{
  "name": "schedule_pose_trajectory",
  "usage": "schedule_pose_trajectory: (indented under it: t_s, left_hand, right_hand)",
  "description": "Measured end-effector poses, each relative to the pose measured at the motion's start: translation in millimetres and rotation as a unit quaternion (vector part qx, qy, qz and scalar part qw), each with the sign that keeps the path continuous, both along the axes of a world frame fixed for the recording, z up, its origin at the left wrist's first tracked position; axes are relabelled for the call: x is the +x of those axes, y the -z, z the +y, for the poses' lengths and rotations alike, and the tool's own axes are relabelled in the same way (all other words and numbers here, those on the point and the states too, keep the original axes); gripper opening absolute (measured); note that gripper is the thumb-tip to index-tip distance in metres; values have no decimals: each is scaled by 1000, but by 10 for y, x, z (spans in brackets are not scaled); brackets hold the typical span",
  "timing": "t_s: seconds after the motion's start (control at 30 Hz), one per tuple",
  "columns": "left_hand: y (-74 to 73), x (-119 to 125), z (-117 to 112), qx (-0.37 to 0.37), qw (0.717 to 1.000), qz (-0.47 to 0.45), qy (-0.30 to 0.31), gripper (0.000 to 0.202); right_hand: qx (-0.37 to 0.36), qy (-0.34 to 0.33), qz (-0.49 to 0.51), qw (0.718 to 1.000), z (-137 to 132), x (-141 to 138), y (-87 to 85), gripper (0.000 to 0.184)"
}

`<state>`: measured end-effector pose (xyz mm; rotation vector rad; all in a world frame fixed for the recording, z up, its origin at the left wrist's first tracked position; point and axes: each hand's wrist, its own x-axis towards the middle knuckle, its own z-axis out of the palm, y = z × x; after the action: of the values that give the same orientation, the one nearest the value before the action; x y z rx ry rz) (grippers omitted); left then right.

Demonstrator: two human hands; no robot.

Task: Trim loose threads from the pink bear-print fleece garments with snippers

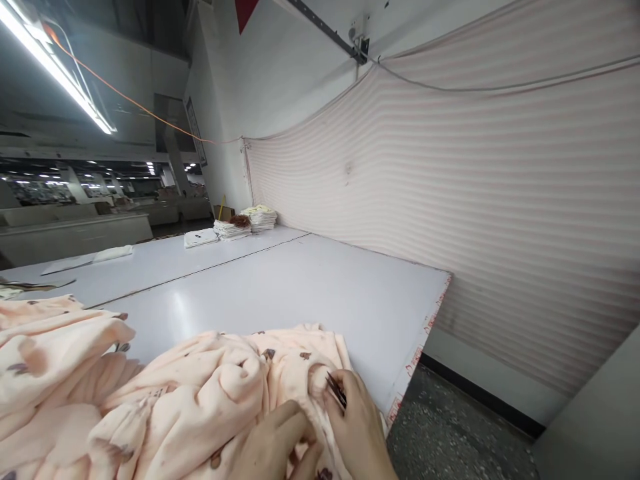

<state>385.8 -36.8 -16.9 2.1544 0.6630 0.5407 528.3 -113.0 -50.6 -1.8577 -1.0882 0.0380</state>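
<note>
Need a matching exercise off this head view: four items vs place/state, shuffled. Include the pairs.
Column 1
1. Right hand
2. Peach fabric
3. Striped sheet
4. Orange cord

Column 2
A. Hung along the wall
B. Bunched at the near side of the table
C. Strung through the upper left of the picture
D. Holding a dark pointed tool

Pairs: 1-D, 2-B, 3-A, 4-C
</note>
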Motion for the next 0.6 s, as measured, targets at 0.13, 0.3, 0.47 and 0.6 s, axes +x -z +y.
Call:
schedule_pose_trajectory:
  t_s: [0.13,0.3,0.47,0.6]
  left_hand:
    - [-34,198,-119,61,998,-11,-17,13]
    - [122,205,-98,95,987,74,-102,26]
    - [79,241,-61,18,992,60,-114,37]
    - [29,263,-66,-72,992,-29,-102,40]
  right_hand:
    - [-38,50,-8,998,109,102,136,13]
    - [-39,25,-1,999,92,176,167,3]
    - [-21,-58,58,996,18,39,-70,18]
    - [14,-113,121,986,-30,-79,-218,16]
